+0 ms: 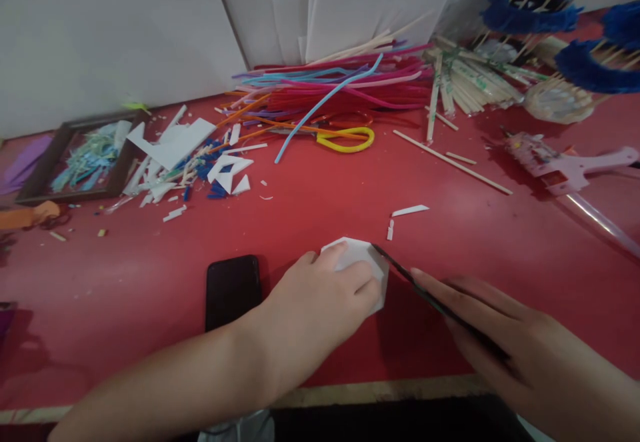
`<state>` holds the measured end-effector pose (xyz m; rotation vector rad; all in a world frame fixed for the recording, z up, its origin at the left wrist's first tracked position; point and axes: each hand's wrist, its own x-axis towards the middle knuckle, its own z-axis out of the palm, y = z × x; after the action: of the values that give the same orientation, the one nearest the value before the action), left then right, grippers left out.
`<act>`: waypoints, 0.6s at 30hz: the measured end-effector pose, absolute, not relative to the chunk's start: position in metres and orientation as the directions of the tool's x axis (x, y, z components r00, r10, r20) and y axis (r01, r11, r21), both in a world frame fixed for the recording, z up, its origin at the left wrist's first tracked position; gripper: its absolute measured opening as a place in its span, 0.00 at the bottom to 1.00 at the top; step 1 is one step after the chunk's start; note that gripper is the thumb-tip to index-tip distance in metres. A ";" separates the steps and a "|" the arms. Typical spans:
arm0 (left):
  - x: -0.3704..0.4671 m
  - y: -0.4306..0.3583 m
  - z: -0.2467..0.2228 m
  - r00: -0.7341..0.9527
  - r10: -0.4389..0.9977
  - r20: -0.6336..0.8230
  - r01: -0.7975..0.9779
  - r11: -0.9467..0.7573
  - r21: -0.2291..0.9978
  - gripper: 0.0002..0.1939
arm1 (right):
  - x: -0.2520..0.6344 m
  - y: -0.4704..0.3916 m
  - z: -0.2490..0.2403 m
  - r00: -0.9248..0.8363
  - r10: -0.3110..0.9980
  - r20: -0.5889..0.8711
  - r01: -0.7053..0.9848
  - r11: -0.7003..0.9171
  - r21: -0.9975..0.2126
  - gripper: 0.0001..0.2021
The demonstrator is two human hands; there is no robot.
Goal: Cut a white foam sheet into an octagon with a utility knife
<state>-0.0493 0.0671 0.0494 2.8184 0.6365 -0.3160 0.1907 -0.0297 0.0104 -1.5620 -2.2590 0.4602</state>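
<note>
Near the table's front edge, my left hand grips a small white many-sided board piece, its fingers curled over the top and covering much of it. My right hand is closed around a slim dark craft knife. The blade's tip touches or nearly touches the piece's upper right edge. Beyond them lie narrow white offcuts on the red table. A black phone rests just left of my left wrist.
Yellow-handled scissors lie by a pile of coloured pipe cleaners. A pink glue gun is at the right, near wooden sticks. White scraps and a brown frame are at the left. Blue fringed pieces stand at back right.
</note>
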 end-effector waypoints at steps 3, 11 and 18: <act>-0.050 0.065 0.047 0.891 0.386 -0.237 0.432 -0.883 0.184 0.16 | 0.198 -0.047 0.009 -0.312 0.942 0.124 0.829 0.334 -0.449 0.27; -0.051 0.064 0.046 0.888 0.407 -0.214 0.446 -0.875 0.190 0.17 | 0.206 -0.069 0.000 -0.248 0.965 0.081 0.845 0.257 -0.469 0.31; -0.050 0.063 0.046 0.883 0.406 -0.234 0.448 -0.879 0.165 0.16 | 0.196 -0.052 0.008 -0.247 0.958 0.145 0.822 0.287 -0.493 0.28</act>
<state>-0.0495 0.0628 0.0462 2.8383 0.6516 -0.2851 0.1957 -0.0516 0.0084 -1.5971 -2.1464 0.4444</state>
